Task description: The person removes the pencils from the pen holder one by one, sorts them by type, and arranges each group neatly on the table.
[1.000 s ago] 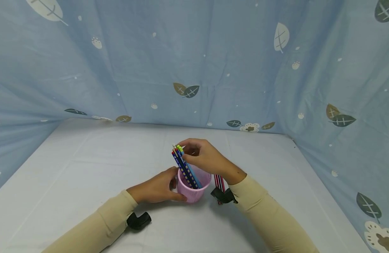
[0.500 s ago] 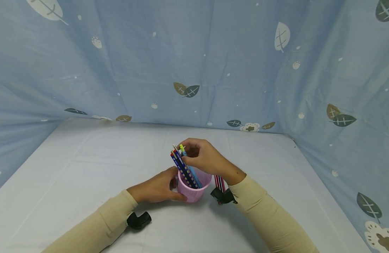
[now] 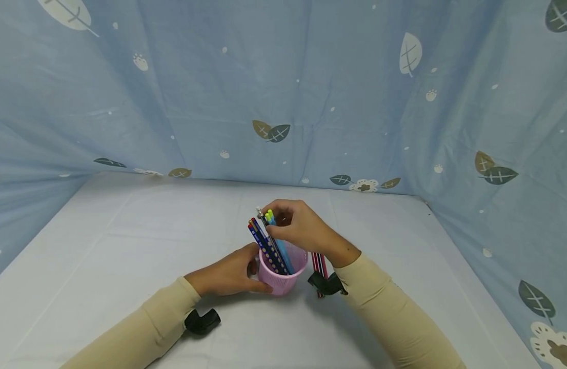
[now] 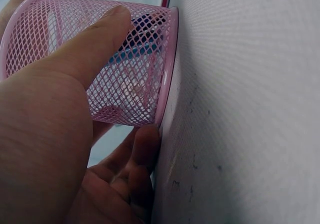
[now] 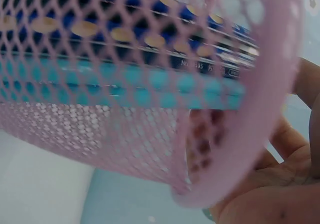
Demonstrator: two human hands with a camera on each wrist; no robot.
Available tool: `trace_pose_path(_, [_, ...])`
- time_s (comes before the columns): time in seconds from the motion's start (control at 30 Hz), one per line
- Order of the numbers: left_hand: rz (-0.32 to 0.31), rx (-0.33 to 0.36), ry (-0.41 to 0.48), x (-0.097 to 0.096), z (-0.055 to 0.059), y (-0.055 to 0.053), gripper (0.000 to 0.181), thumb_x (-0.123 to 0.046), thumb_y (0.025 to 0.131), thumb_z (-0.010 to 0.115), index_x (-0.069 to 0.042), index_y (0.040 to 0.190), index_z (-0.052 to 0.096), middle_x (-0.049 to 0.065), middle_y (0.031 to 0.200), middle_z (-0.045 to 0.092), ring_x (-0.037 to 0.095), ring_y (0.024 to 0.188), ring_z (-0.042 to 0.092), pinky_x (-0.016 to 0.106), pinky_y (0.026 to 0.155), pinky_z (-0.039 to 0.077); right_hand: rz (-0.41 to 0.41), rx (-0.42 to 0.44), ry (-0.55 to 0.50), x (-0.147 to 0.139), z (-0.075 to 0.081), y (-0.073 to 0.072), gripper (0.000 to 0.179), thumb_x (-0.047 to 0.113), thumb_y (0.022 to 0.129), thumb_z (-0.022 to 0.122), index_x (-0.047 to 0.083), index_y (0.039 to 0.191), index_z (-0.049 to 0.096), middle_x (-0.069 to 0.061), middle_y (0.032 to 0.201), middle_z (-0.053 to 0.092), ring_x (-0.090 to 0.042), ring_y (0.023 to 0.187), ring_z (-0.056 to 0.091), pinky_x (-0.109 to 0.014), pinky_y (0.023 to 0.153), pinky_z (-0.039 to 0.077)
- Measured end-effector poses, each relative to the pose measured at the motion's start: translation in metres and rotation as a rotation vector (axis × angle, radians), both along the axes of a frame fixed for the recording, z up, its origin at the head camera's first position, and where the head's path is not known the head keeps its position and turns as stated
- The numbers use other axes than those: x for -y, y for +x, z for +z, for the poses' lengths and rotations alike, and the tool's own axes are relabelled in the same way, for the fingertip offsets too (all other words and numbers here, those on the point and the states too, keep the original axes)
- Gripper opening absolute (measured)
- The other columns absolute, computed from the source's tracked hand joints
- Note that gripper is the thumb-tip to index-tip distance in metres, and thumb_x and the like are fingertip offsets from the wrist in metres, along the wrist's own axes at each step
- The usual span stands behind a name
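A pink mesh pen cup (image 3: 283,284) stands on the white table. My left hand (image 3: 230,271) grips its side, the thumb lying along the mesh (image 4: 122,84) in the left wrist view. Several pencils lean left in the cup: dark blue ones with pale spots (image 3: 265,248) and light blue ones (image 3: 283,251) with yellow-green ends. A dark pencil with a white tip (image 3: 261,215) stands among them. Above the rim my right hand (image 3: 295,223) pinches the upper ends of the dark and light blue pencils; its fingertips are partly hidden. Through the mesh, the right wrist view shows the light blue pencils (image 5: 125,87).
Red, black and white striped pencils (image 3: 319,264) lie on the table right of the cup, partly covered by the right wrist's black camera mount (image 3: 327,284). Another black mount (image 3: 202,323) hangs at the left wrist. A blue leaf-printed curtain (image 3: 283,92) surrounds the table (image 3: 149,230).
My right fingers have shifted the light blue pencils' tops and the dark pencil's top slightly right, apart from the spotted blue ones. The left hand and the cup have stayed in place.
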State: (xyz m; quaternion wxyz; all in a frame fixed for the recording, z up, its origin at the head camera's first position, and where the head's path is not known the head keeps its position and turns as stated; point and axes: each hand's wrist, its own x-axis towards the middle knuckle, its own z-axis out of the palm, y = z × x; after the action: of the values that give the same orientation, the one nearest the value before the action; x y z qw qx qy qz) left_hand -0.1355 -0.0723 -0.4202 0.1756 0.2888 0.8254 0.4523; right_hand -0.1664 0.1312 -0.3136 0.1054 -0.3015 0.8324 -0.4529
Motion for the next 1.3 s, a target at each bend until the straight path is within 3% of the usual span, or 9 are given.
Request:
trace_pose_path(0.33, [0.03, -0.03, -0.027, 0.0, -0.001, 0.001, 0.071, -0.042, 0.075, 0.087, -0.012, 0.126, 0.049, 0.001, 0.1, 0.054, 0.017, 0.091, 0.05, 0.027, 0.075, 0.046, -0.017, -0.029, -0.047, -0.006, 0.011, -0.004, 0.017, 0.005, 0.091, 0.066, 0.005, 0.108, 0.07, -0.008, 0.106, 0.069, -0.016, 0.091, 0.066, -0.028, 0.083, 0.057])
trace_pose_path(0.73, [0.038, -0.015, -0.031, 0.001, 0.003, 0.003, 0.07, -0.041, 0.075, 0.087, -0.011, 0.127, 0.049, 0.002, 0.1, 0.054, 0.017, 0.091, 0.05, 0.028, 0.075, 0.045, -0.065, -0.081, -0.068, -0.01, 0.031, 0.0, 0.007, 0.009, 0.093, 0.067, 0.005, 0.099, 0.066, -0.007, 0.106, 0.069, -0.018, 0.094, 0.068, -0.032, 0.084, 0.057])
trace_pose_path(1.0, [0.035, -0.015, -0.046, 0.0, 0.001, 0.002, 0.07, -0.04, 0.075, 0.087, -0.008, 0.125, 0.05, 0.003, 0.099, 0.054, 0.018, 0.091, 0.05, 0.028, 0.073, 0.046, -0.057, -0.114, -0.154, -0.018, 0.054, 0.007, 0.009, 0.005, 0.093, 0.067, 0.004, 0.101, 0.065, -0.01, 0.105, 0.067, -0.021, 0.094, 0.067, -0.031, 0.083, 0.056])
trace_pose_path(1.3, [0.02, -0.01, -0.022, 0.0, 0.001, 0.002, 0.074, -0.038, 0.076, 0.087, -0.008, 0.131, 0.048, 0.004, 0.104, 0.055, 0.018, 0.093, 0.051, 0.028, 0.076, 0.047, -0.084, -0.137, -0.292, -0.031, 0.066, 0.014, 0.01, 0.001, 0.093, 0.066, 0.0, 0.101, 0.061, -0.008, 0.108, 0.065, -0.018, 0.094, 0.066, -0.028, 0.082, 0.054])
